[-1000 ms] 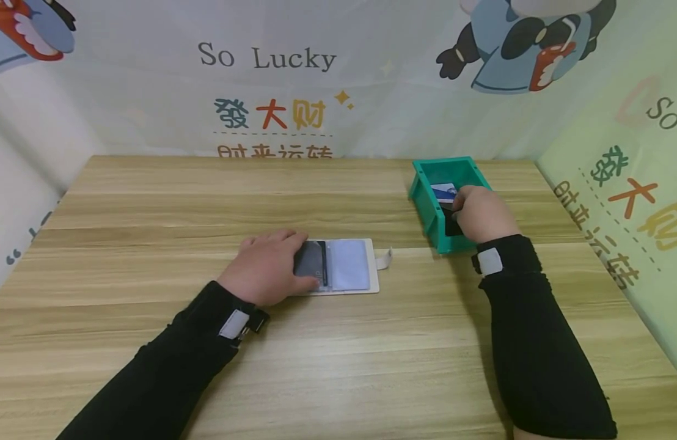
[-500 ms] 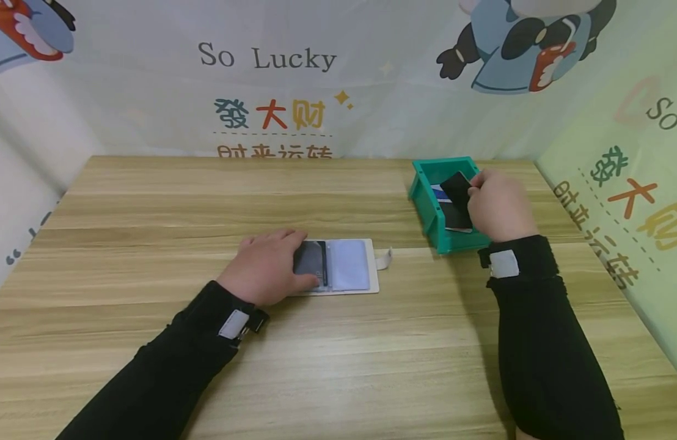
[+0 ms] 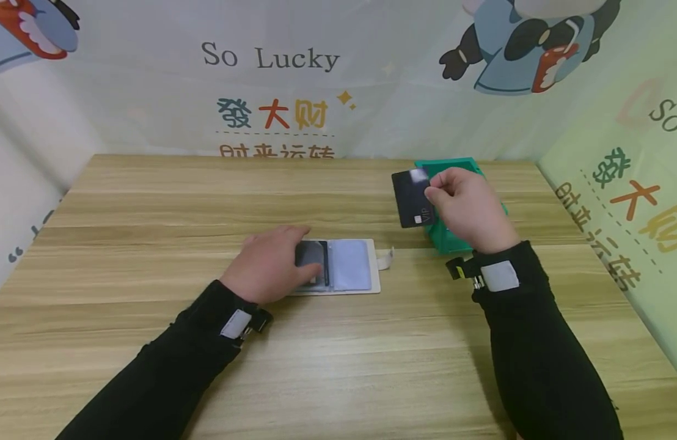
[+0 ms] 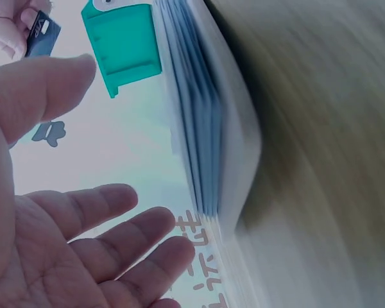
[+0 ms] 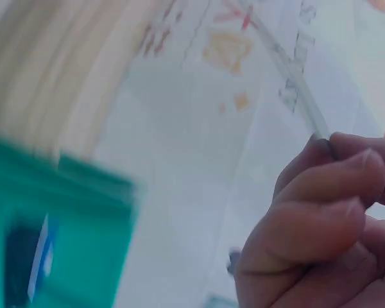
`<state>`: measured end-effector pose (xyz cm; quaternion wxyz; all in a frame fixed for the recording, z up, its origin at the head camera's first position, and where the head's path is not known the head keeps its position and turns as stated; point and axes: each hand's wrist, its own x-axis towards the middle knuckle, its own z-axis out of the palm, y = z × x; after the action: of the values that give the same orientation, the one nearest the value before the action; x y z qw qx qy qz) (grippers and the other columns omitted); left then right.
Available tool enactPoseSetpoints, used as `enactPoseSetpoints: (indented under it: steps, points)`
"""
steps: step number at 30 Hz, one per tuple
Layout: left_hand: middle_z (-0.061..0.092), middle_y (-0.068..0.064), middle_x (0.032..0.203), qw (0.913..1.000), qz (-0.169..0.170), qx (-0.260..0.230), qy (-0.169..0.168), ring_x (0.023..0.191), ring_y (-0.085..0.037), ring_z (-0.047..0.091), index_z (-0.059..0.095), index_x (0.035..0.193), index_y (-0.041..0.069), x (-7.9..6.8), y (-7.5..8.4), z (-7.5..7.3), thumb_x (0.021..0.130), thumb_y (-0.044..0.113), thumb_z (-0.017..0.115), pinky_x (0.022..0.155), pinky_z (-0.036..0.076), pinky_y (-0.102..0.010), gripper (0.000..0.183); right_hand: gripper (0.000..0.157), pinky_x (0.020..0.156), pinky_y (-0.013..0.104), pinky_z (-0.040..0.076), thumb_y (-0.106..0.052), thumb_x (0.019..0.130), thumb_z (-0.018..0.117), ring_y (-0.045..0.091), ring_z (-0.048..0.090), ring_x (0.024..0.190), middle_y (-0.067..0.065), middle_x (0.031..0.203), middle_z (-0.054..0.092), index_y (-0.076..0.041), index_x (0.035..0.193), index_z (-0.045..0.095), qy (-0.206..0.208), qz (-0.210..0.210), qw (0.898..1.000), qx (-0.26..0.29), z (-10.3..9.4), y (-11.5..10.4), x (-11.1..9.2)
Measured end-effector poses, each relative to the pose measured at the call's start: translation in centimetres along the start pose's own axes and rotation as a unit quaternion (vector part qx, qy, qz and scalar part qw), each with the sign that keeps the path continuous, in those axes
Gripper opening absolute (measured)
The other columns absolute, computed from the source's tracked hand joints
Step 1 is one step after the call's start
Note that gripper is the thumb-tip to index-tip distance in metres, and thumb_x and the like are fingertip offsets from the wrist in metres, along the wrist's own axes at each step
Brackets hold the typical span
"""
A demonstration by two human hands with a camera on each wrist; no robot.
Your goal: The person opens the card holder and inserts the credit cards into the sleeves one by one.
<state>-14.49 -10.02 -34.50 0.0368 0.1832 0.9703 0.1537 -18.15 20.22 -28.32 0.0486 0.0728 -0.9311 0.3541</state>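
My right hand [image 3: 473,211] pinches a black card [image 3: 410,198] marked VIP by its right edge, in front of the green bin [image 3: 448,239]. Edge-on, this card looks like a thin pale strip [image 5: 289,74] in the right wrist view. Flat on the table, a white card holder [image 3: 352,266] lies spread with clear sleeves, a dark card [image 3: 312,253] in its left one. Over its left end is my left hand [image 3: 269,266], thumb across the dark card. The left wrist view has its fingers [image 4: 138,247] loosely extended beside the holder's stacked sleeves [image 4: 196,122].
Inside the bin lie dark and blue-and-white cards [image 5: 45,260]. A strap [image 3: 385,259] sticks out from the holder's right side. The wooden table [image 3: 338,366] meets a printed backdrop [image 3: 382,110] at the back and right.
My right hand has drawn the black card up out of the bin and brought it left, turning its VIP side into view. The left hand has lifted slightly at the holder.
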Motion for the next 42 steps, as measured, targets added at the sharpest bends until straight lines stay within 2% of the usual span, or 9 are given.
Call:
enactPoseSetpoints:
  steps: [4,9,17,21,26,29,32,38,42]
  points:
    - [0.047,-0.011,0.137,0.9996,-0.001,-0.027,0.007,0.120,-0.025,0.041,0.041,0.140,0.007,0.0,0.2,-0.1,0.086,0.053,0.059,0.098,0.034,-0.053,0.074,0.018,0.047,0.030,0.035,-0.023,0.097,0.052,0.025,0.048,0.059,0.012,0.070,0.054,-0.006,0.098,0.057,-0.040,0.004,0.996,0.074,1.5,-0.5,0.0]
    - [0.051,-0.006,0.133,0.9951,-0.007,-0.096,0.023,0.119,-0.020,0.043,0.035,0.144,0.010,0.0,0.5,-0.2,0.088,0.053,0.057,0.097,0.039,-0.048,0.073,0.017,0.045,0.028,0.036,-0.022,0.097,0.053,0.030,0.049,0.060,0.014,0.068,0.053,-0.005,0.095,0.056,-0.090,0.010,0.985,0.144,3.5,-1.2,-0.2]
    - [0.060,-0.001,0.120,0.9791,0.021,-0.198,0.040,0.105,-0.011,0.052,0.031,0.146,0.015,0.0,1.2,-0.3,0.091,0.048,0.055,0.085,0.048,-0.042,0.068,0.014,0.054,0.034,0.047,-0.017,0.096,0.054,0.028,0.050,0.060,0.016,0.070,0.054,-0.003,0.096,0.057,-0.144,0.015,0.967,0.210,6.4,-2.3,-0.6]
    - [0.064,0.003,0.107,0.9694,0.036,-0.238,0.049,0.093,-0.004,0.055,0.034,0.144,0.014,-0.1,1.7,-0.2,0.091,0.040,0.060,0.079,0.050,-0.037,0.064,0.013,0.056,0.031,0.050,-0.014,0.096,0.054,0.028,0.052,0.062,0.017,0.072,0.056,-0.001,0.095,0.055,-0.153,0.010,0.957,0.245,7.3,-2.7,-0.8]
    - [0.063,0.006,0.091,0.9612,0.045,-0.267,0.055,0.079,-0.005,0.056,0.033,0.145,0.014,0.0,2.0,-0.1,0.091,0.029,0.062,0.067,0.050,-0.033,0.063,0.011,0.060,0.032,0.055,-0.009,0.096,0.053,0.030,0.059,0.063,0.019,0.075,0.062,0.001,0.097,0.048,-0.163,0.006,0.940,0.301,7.9,-2.8,-0.8]
    - [0.061,0.004,0.086,0.9607,0.043,-0.267,0.063,0.072,-0.008,0.054,0.035,0.144,0.014,0.0,2.0,-0.2,0.092,0.024,0.061,0.060,0.049,-0.032,0.059,0.013,0.062,0.035,0.056,-0.007,0.095,0.053,0.032,0.061,0.065,0.021,0.077,0.065,0.002,0.097,0.045,-0.176,0.006,0.931,0.319,8.3,-2.8,-0.8]
    - [0.061,0.001,0.091,0.9627,0.044,-0.258,0.069,0.068,-0.011,0.053,0.040,0.142,0.016,-0.1,1.9,-0.2,0.093,0.019,0.058,0.055,0.048,-0.032,0.052,0.013,0.064,0.036,0.056,-0.008,0.094,0.054,0.032,0.062,0.069,0.020,0.081,0.066,0.002,0.097,0.046,-0.180,0.001,0.935,0.306,8.5,-2.7,-0.8]
    - [0.057,0.001,0.116,0.9696,0.066,-0.228,0.059,0.079,-0.013,0.053,0.048,0.137,0.020,0.0,1.6,0.0,0.095,0.015,0.050,0.064,0.046,-0.033,0.042,0.017,0.064,0.036,0.049,-0.021,0.094,0.057,0.026,0.056,0.076,0.009,0.089,0.064,-0.003,0.095,0.059,-0.126,-0.032,0.964,0.233,8.4,-2.4,-0.7]
    - [0.059,-0.002,0.109,0.9711,0.053,-0.226,0.057,0.074,-0.013,0.053,0.047,0.138,0.018,0.0,1.5,-0.1,0.096,0.017,0.048,0.060,0.046,-0.033,0.042,0.016,0.054,0.031,0.039,-0.022,0.094,0.058,0.024,0.051,0.069,0.007,0.083,0.064,-0.007,0.093,0.062,-0.120,-0.034,0.967,0.222,8.3,-2.2,-0.7]
